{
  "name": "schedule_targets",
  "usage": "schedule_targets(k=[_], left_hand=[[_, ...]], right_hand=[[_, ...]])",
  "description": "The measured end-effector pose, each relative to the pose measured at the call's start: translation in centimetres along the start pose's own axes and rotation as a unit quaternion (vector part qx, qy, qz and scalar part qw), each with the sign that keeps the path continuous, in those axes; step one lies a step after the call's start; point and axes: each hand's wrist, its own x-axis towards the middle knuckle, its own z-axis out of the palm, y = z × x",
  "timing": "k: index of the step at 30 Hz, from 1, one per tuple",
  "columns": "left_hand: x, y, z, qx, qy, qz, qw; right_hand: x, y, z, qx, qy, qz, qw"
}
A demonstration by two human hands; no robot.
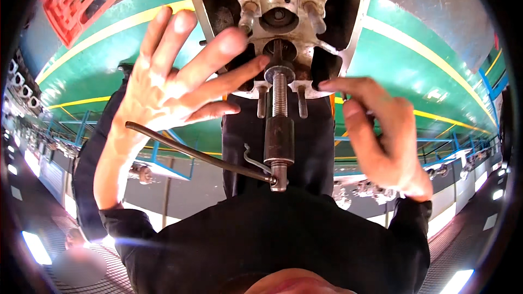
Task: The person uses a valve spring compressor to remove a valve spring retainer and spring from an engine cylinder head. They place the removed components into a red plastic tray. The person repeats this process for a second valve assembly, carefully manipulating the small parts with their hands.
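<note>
A screw-type puller tool (279,139) with a threaded rod, round collar and dark sleeve stands out from a bore in the near end of a metal engine cylinder head (280,0). Through the tool's near end runs a long bent bar handle (201,153), slanting to the left. My left hand (163,90) is open, its fingers spread; one fingertip is beside or touching the collar. My right hand (387,130) has its index finger stretched towards the right edge of the cylinder head, thumb apart and other fingers curled; nothing shows in it. Two studs (302,102) flank the rod.
A red plastic tray (68,19) with metal pieces in it lies at the far left. Green flooring with yellow lines (414,41) spreads on both sides. Blue rails (452,144) and racks of metal parts (24,90) stand further out.
</note>
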Motion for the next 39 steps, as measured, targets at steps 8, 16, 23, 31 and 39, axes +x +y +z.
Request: schedule_targets(k=[8, 16, 23, 31, 39], left_hand=[[2.6, -0.8, 1.2, -0.029, -0.018, 0.046, 0.998], [2.1, -0.2, 1.3, -0.02, -0.031, 0.019, 0.999], [2.9, -0.4, 1.2, -0.001, -0.006, 0.032, 0.999], [2.7, -0.8, 2.1, -0.001, 0.053, 0.046, 0.998], [2.0, -1.5, 2.3, -0.023, 0.056, 0.055, 0.997]], right_hand=[[0.4, 0.8, 1.0, 0.121, 0.121, 0.07, 0.983], [-1.3, 0.8, 3.4, 0.264, 0.162, 0.142, 0.94], [-1.4, 1.3, 3.3, 0.259, 0.19, 0.148, 0.935], [-0.9, 1.5, 4.1, 0.241, 0.206, 0.139, 0.938], [-0.9, 1.1, 3.7, 0.253, 0.176, 0.139, 0.941]])
